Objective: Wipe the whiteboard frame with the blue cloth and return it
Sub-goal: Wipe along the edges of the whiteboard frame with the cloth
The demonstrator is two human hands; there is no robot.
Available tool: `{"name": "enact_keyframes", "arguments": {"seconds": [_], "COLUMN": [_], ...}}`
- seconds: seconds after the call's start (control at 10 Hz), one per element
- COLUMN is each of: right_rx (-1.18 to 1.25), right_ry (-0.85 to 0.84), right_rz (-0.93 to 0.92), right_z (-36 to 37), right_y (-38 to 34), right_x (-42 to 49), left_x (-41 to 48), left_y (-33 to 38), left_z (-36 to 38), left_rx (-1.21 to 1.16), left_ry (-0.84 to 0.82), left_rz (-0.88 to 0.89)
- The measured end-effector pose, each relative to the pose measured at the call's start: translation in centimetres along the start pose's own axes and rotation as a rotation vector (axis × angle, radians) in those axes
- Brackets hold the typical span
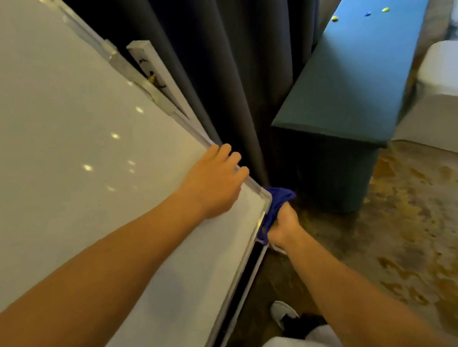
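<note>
Right fingers (282, 210) are curled tight round the bunched cloth (277, 200), pressing it onto the lower right corner of the frame (265, 197); cloth wraps the corner's outer edge and trails down beside the palm. Left fingers (232, 159) are spread and hooked over the frame's side edge just above that corner, holding nothing, only bracing the whiteboard (62, 134). Right hand (282, 224) comes in from below, wrist near the tray rail; left hand (214, 183) lies flat on the board face. Step in hand looks like wiping the corner, so partway through; how much of the frame is already wiped, cannot tell. To do it well: keep the left hand braced so the board doesn't swing, keep the cloth folded over both faces of the rail, drag in one steady pass along the edge rather than dabbing, and work into the corner joint where dirt collects. Watch the loose tail of cloth doesn't catch on the corner cap. Containers: none in view; nearest thing is the teal bench (353, 81) to the right, with a few small yellow and blue bits lying on top, too small to identify. Where the cloth goes back, not visible.
</note>
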State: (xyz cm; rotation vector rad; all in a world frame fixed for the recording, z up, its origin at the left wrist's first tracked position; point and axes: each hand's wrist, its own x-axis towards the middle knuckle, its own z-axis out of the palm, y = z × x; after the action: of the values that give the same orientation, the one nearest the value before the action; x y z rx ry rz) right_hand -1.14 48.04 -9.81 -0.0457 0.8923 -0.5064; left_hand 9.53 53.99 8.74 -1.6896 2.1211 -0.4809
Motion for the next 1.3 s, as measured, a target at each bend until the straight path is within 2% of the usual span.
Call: {"name": "enact_keyframes", "arguments": {"seconds": [0.1, 0.2, 0.3, 0.4, 0.5, 0.6, 0.7, 0.8, 0.9, 1.0, 1.1, 1.2, 1.3], "right_rx": [-0.098, -0.202, -0.258, -0.362, -0.387, -0.348, -0.369, -0.448, -0.467, -0.48, -0.456, -0.513, -0.555], "right_ry": [0.07, 0.013, -0.074, -0.056, -0.012, 0.018, -0.076, -0.142, -0.117, -0.025, 0.034, -0.021, -0.052], "right_rz": [-0.067, -0.003, 0.157, 0.194, 0.098, 0.083, 0.258, 0.377, 0.318, 0.138, 0.125, 0.412, 0.524], "right_z": [0.8, 0.5, -1.8, -3.7, -3.0, -2.9, -4.8, -6.4, -5.6, -3.5, -3.2, -6.1, -7.6], "right_y": [1.4, 7.7, 12.0, 10.8, 7.0, 8.6, 14.0, 16.6, 13.5, 9.5, 10.6, 16.3, 19.2], "right_x": [-1.4, -4.2, -6.6, -7.0, -5.7, -6.4, -8.9, -9.8, -8.5, -6.2, -7.0, -10.6, -11.9], "left_x": [-5.8, -12.7, -19.0, -25.2, -29.6, -31.3, -31.5, -32.2, -33.1, -33.2, -32.0, -32.1, -33.4], "left_y": [5.5, 11.4, 17.0, 23.4, 28.1, 30.6, 29.1, 28.2, 28.1, 27.5, 26.7, 26.3, 25.9], "left_z": [0.5, 1.6, 1.8, 2.1, 2.9, 3.1, 3.2, 4.2, 4.8, 5.7, 6.3, 6.6, 6.5], "left_rx": [-0.11, -0.197, -0.24, -0.328, -0.388, -0.717, -1.465, -1.629, -1.835, -1.945, -1.929, -1.844, -1.81], "left_ry": [-0.035, -0.164, -0.268, -0.252, -0.145, 0.154, 1.048, 1.768, 2.268, 2.305, 2.417, 2.459, 2.437], "left_rz": [-0.077, -0.332, -0.597, -0.815, -1.069, -1.853, -2.751, -2.881, -2.693, -2.602, -2.541, -2.612, -2.655]}}
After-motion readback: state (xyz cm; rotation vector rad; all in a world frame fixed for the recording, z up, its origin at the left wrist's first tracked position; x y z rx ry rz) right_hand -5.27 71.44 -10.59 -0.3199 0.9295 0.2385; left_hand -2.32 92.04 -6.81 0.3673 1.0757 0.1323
